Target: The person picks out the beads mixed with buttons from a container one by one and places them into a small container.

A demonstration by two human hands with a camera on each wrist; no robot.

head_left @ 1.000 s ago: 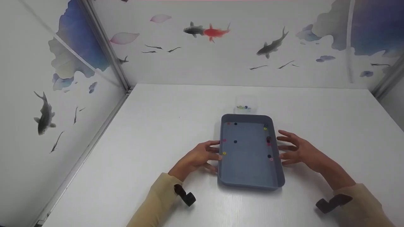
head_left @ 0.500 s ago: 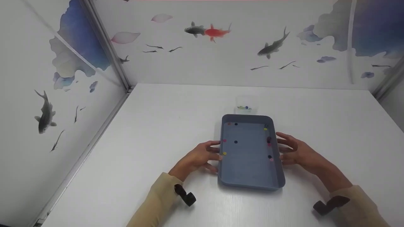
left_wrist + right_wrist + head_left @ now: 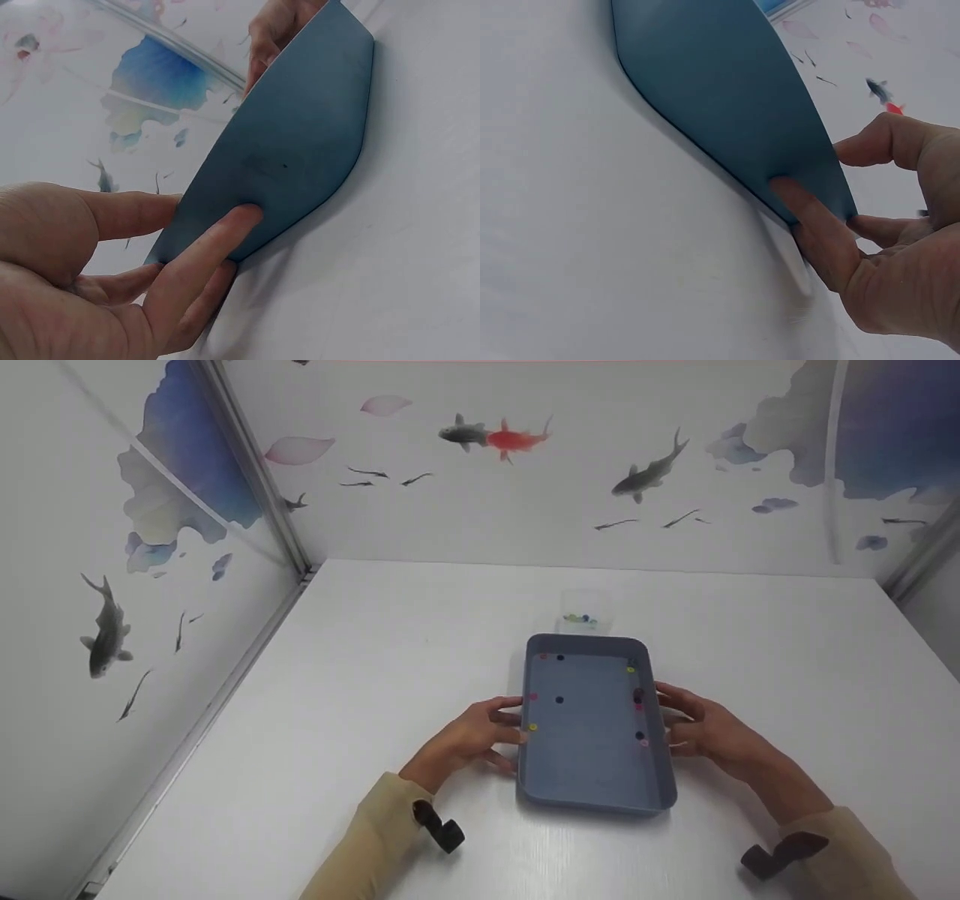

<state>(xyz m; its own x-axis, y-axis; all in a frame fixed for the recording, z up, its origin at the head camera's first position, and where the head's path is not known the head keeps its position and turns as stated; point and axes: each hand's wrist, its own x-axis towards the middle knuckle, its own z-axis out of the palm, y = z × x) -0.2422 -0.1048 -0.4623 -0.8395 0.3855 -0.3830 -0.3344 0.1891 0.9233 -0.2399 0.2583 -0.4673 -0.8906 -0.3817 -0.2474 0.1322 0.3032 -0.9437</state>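
A blue-grey rectangular tray (image 3: 589, 765) lies on the white table, its long sides running away from me. Several small round pieces, too small to identify, are scattered in it, such as a yellow one (image 3: 533, 727) and a dark one (image 3: 559, 700). My left hand (image 3: 472, 730) touches the tray's left wall with spread, mostly straight fingers. On the opposite wall, my right hand (image 3: 709, 731) lays its fingers against the outside. Both wrist views show fingertips pressed on the tray's outer wall (image 3: 292, 127) and at its edges.
Just behind the tray stands a small clear container (image 3: 585, 607) with several coloured pieces in it. A white wall (image 3: 480, 525) printed with fish closes the table's far side, and another wall (image 3: 150, 622) stands at the left.
My right hand has moved left from beside the tray until its fingers meet the right wall. The left hand and the tray stay in place.
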